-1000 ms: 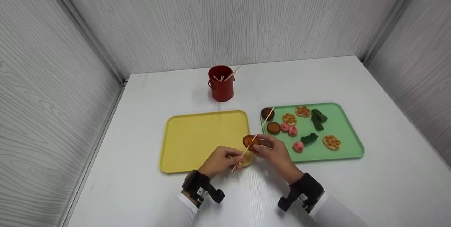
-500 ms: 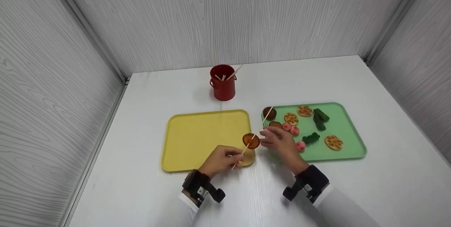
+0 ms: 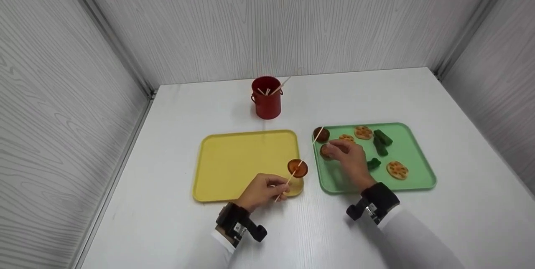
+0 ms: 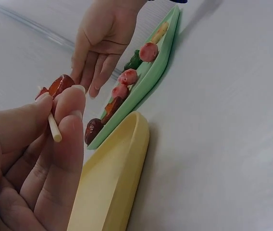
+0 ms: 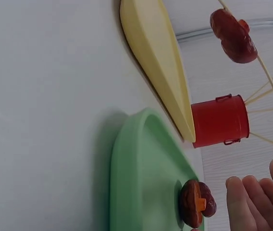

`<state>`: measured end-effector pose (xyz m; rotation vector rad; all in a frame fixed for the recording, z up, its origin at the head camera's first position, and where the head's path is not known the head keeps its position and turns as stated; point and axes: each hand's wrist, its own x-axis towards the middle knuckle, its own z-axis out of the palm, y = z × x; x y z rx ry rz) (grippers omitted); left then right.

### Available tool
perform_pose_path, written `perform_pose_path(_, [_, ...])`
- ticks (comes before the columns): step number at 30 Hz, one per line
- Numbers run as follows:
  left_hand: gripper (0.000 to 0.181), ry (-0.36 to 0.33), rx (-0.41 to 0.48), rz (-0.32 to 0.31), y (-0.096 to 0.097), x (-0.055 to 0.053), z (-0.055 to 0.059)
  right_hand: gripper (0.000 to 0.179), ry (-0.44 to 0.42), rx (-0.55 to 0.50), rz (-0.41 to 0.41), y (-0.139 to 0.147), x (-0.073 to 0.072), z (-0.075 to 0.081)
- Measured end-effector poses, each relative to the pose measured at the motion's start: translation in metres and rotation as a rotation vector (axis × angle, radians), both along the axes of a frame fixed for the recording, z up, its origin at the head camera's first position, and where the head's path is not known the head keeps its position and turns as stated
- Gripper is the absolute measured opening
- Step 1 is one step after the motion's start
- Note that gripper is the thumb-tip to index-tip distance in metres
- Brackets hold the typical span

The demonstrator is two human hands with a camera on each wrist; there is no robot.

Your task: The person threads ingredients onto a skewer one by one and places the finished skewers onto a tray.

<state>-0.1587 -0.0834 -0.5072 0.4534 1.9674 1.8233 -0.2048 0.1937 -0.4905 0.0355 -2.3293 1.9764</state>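
In the head view my left hand (image 3: 260,190) pinches a thin wooden skewer (image 3: 319,135) near its lower end. Threaded on that skewer is a round mushroom-like piece (image 3: 301,171), brown-rimmed with an orange middle. The left wrist view shows thumb and fingertips on the skewer (image 4: 55,131). My right hand (image 3: 353,162) is over the left part of the green tray (image 3: 334,187), fingertips close to another brown round piece (image 3: 324,152). The right wrist view shows its fingers (image 5: 240,207) extended and apart from the brown piece (image 5: 190,204). Pink pieces are hidden under this hand in the head view.
A yellow tray (image 3: 242,156) lies left of the green one. Behind it stands a red bucket (image 3: 268,106) with several skewers. The green tray also bears a dark brown piece (image 3: 321,134), lotus root slices (image 3: 397,170) and green pieces (image 3: 381,143). Wood-grain panels surround the white table (image 3: 146,156).
My right hand has let go of the mushroom-like piece on the skewer and moved right, over the green tray. The left hand keeps its hold on the skewer in nearly the same place.
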Motion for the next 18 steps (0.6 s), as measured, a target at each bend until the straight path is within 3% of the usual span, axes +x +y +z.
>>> perform_pose_path(8, [0.027,-0.013,0.001,0.002,-0.001,0.0,0.0,0.024,0.124,0.286,-0.088,0.008,-0.012,-0.004])
perform_pose_path(13, [0.027,-0.011,0.004,0.007,-0.001,0.0,0.001,0.023,0.18,0.484,-0.09,0.01,-0.019,-0.01])
perform_pose_path(18, [0.026,-0.012,0.003,0.014,-0.001,-0.001,0.0,0.024,0.245,0.608,-0.081,0.011,-0.024,-0.013])
